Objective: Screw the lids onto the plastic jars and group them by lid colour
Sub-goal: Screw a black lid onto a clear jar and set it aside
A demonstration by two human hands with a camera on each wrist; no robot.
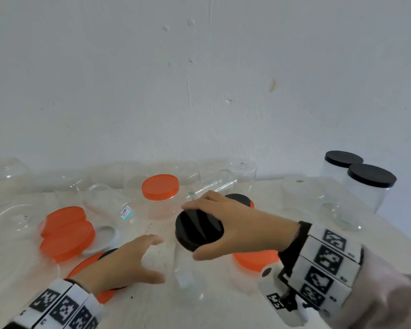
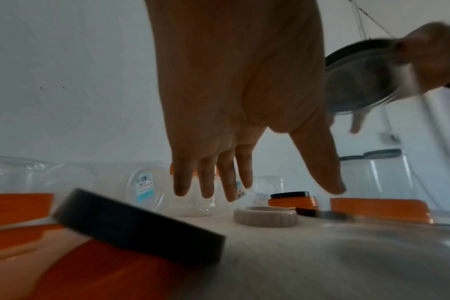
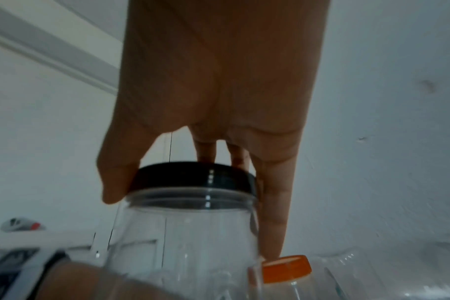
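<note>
My right hand [image 1: 193, 230] grips a black lid [image 1: 202, 235] from above; it sits on the mouth of an upright clear plastic jar [image 1: 185, 276] at the table's middle front. In the right wrist view the thumb and fingers wrap the black lid [image 3: 193, 176] over the jar [image 3: 183, 233]. My left hand [image 1: 160, 260] hovers just left of that jar with straight, spread fingers, holding nothing. In the left wrist view the left hand [image 2: 270, 188] hangs open above the table. Whether it touches the jar I cannot tell.
Two black-lidded jars [image 1: 356, 176] stand at the back right. An orange-lidded jar [image 1: 160, 187] stands at the centre back, another [image 1: 254, 260] under my right wrist. Loose orange lids [image 1: 67, 231], a pale lid [image 2: 266, 218] and a black lid [image 2: 141, 229] lie at the left. Several lidless clear jars line the wall.
</note>
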